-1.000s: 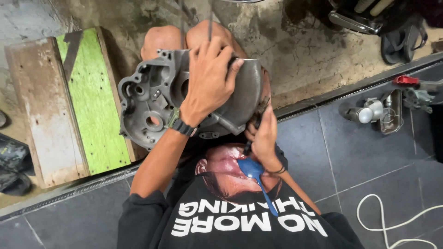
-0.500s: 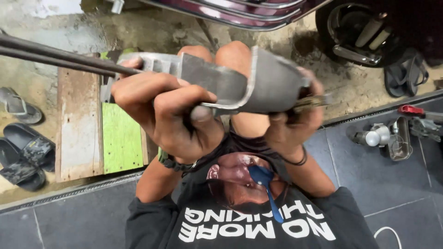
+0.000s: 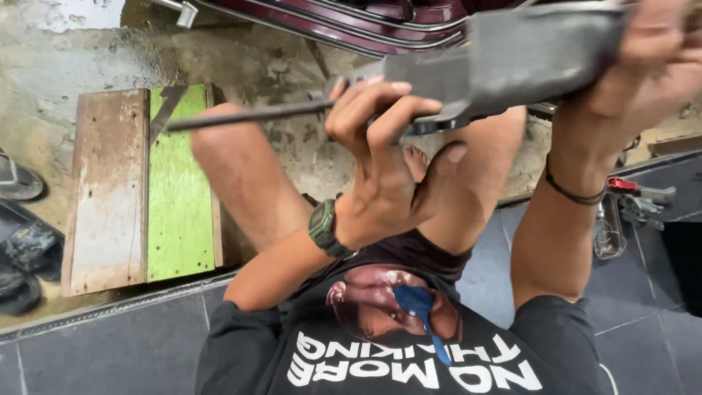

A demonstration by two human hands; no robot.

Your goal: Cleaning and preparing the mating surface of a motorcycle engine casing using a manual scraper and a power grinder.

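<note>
Fingers of our left hand curl narrowly around the near edge of the grey metal casing, thumb stretched toward 2 o'clock beneath it. Our right hand, at 1 o'clock, closes over the casing's far end, its fingers wrapped on top. We hold the casing raised close to the camera, at 12 to 1 o'clock, above our knees.

We see no packages or signs; the only lettering is a white line printed across our black shirt at 6 o'clock, under a round reddish picture with a blue shape on it.

The casing's long axis runs roughly from 9 to 3 o'clock, rising slightly toward the right. A thin dark rod juts from its left end and points toward 9 o'clock, lying along the same line. We cannot tell how the rod joins the casing.

We count one casing, one rod, two hands. One green watch sits on the left wrist and one dark band on the right. Two boards lie side by side at 9 o'clock, one bare wood and one green. Dark sandals lie at the left edge, their number unclear. Some red-handled tools rest on the grey tiles at 3 o'clock. A maroon vehicle body fills 12 o'clock.
</note>
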